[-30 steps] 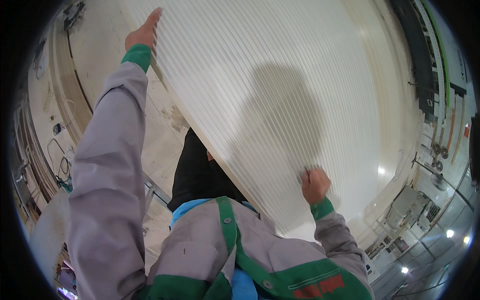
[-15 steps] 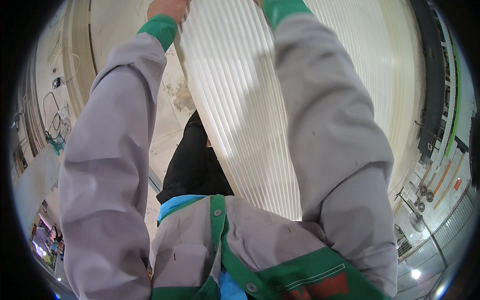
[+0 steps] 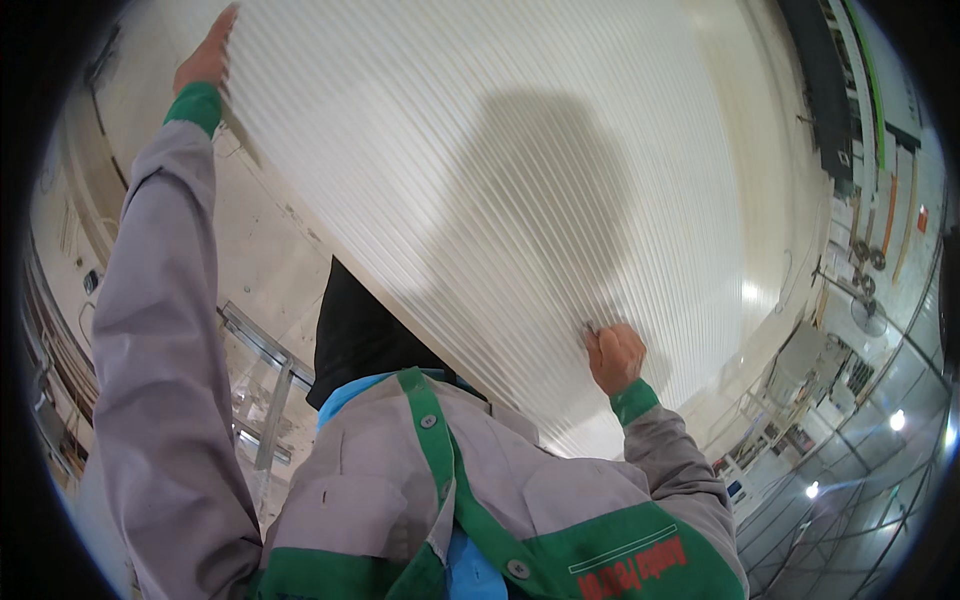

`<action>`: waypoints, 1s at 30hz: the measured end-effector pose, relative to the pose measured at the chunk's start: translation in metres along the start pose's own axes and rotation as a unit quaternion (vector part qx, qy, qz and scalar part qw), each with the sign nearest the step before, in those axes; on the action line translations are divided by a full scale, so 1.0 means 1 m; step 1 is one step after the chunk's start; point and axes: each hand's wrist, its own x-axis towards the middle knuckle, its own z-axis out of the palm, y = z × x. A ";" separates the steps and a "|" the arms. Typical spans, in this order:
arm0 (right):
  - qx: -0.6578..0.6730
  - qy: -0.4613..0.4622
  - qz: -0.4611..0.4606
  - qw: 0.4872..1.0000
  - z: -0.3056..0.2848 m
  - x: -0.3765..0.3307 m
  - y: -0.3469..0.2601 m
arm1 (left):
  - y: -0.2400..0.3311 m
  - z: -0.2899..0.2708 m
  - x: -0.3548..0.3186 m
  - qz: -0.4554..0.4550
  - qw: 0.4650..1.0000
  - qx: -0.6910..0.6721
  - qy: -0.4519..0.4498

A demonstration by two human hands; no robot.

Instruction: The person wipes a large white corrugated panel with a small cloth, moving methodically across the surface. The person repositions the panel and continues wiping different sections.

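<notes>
A large white ribbed panel [image 3: 400, 150] spreads in front of me, its long edge running from the upper left down to my waist. My left hand [image 3: 207, 60] lies along that edge at the upper left, fingers stretched out. Nearer my body, on the right, my right hand [image 3: 617, 358] is closed against the ribbed face. Thumb and fingers pinch together there; a small dark bit shows at their tips, too small to name. A shadow falls across the middle of the panel.
A metal frame [image 3: 262, 345] stands at floor level on the left, beside my dark-trousered leg [image 3: 360, 325]. Cables and a small dark device [image 3: 92, 281] lie at the far left. Beyond the panel on the right are a dark beam [image 3: 818, 90] and a fan [image 3: 870, 316].
My right hand has come back from the far top of the view to the near right of the panel. My left hand has shifted left, and more of the panel now fills the view.
</notes>
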 end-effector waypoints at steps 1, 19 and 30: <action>-0.013 -0.036 0.021 0.999 -0.004 -0.020 0.005 | -0.002 0.001 0.000 0.015 0.999 0.043 0.026; -0.004 0.063 -0.025 0.998 0.027 0.201 -0.050 | 0.013 0.012 -0.032 -0.043 0.997 -0.013 0.056; -0.062 0.067 -0.081 0.993 0.091 0.627 -0.186 | 0.043 0.027 -0.070 -0.082 0.973 -0.123 0.177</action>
